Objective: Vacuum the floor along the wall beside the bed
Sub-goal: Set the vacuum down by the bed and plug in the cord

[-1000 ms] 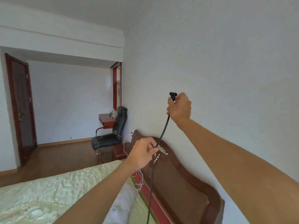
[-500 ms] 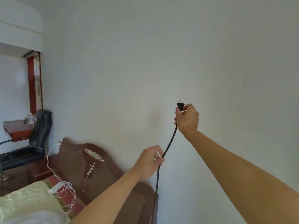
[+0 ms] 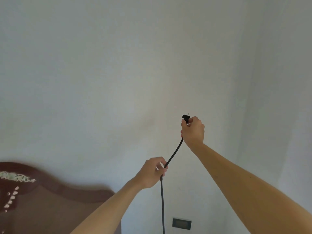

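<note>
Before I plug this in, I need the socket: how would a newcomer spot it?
Start at the white wall and drop to the dark headboard at lower left. Right of it, low down beside the hanging black cord, sits the wall outlet, the only dark rectangle on the wall.

Black cord (image 3: 162, 200), white wall (image 3: 101, 73), reddish-brown headboard (image 3: 50, 208) with blurred, perhaps floral, inlay.

My view swings right along the wall (image 3: 118, 65): the chair, desk and doorway are gone, the headboard (image 3: 50, 200) slides down to seven o'clock, blurred. A dark wall socket (image 3: 181, 223) comes into sight at six o'clock, just right of the hanging cord (image 3: 162, 208).
</note>
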Demonstrator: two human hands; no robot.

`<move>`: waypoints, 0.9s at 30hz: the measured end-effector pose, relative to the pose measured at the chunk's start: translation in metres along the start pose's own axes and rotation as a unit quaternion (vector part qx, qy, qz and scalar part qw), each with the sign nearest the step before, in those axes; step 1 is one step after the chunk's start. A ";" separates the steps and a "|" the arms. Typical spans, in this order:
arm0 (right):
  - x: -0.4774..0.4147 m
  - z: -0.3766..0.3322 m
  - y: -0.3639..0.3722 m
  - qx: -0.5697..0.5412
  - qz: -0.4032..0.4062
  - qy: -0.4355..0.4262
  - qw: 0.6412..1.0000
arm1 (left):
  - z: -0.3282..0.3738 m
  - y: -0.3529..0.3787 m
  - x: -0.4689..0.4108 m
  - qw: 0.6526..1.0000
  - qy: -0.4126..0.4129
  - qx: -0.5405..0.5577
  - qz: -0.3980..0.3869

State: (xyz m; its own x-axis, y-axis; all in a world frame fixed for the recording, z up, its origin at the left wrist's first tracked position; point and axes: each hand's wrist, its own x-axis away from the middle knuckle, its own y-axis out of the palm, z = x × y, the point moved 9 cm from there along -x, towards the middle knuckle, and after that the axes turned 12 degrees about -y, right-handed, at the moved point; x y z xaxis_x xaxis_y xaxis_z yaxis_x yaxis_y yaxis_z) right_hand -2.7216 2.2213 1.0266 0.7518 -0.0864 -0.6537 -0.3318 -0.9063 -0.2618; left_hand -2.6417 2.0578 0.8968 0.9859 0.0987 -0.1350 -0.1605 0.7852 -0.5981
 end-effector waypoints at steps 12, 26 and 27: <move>0.033 0.125 -0.004 -0.008 0.016 0.080 0.997 | -0.060 0.108 -0.030 0.994 -0.039 0.022 -0.099; 0.138 0.368 0.078 0.023 -0.065 0.235 0.970 | -0.226 0.272 -0.042 0.966 -0.181 -0.016 -0.182; 0.146 0.384 0.082 0.027 -0.071 0.243 0.967 | -0.237 0.282 -0.042 0.963 -0.193 -0.016 -0.189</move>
State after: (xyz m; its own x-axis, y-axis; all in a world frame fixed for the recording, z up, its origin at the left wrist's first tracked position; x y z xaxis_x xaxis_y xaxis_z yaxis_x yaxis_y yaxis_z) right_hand -2.8580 2.2931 0.6370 0.9668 -0.1589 -0.2002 -0.2246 -0.9018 -0.3692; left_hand -2.7396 2.1307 0.5466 0.9173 0.0340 0.3968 0.2177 0.7915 -0.5711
